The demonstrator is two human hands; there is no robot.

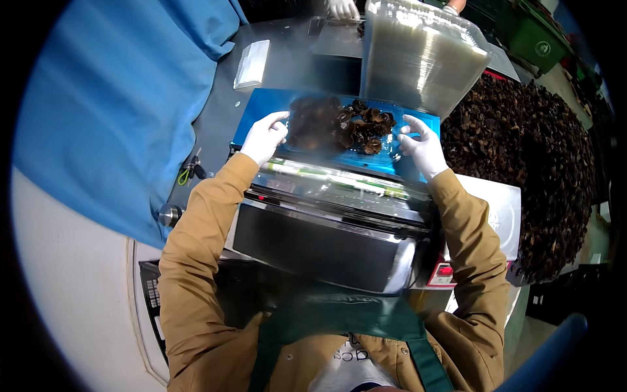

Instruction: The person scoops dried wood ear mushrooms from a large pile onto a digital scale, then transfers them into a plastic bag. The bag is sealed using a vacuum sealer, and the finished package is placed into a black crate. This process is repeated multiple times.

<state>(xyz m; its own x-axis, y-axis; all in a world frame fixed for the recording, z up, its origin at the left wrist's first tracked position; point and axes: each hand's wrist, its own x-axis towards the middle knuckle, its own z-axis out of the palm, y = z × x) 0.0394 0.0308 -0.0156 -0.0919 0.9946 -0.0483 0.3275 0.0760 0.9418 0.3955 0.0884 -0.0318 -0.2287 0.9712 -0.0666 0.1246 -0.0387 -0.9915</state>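
A clear plastic tray (387, 147) holding dark brown wood ear fungus (372, 128) rests over a blue surface (259, 105). White gloves cover both of my hands. At the tray's left end is my left hand (264, 137), index finger and thumb bent towards the rim. My right hand (422, 147) is at the opposite end, its fingers curled beside the rim. Whether either hand grips the rim or clear film cannot be made out. Nearer to me is a film-wrapping machine (313, 245), with a shiny film roll (338, 179) across it. Blur hides the tray's left half.
Behind the tray rises a tall stack of clear plastic trays (421, 63). A large heap of wood ear fungus (529, 157) lies right, beside a scale (490, 210). Keys (191, 169) and a blue curtain (122, 98) are left. Another person's gloved hand (343, 9) shows at the top.
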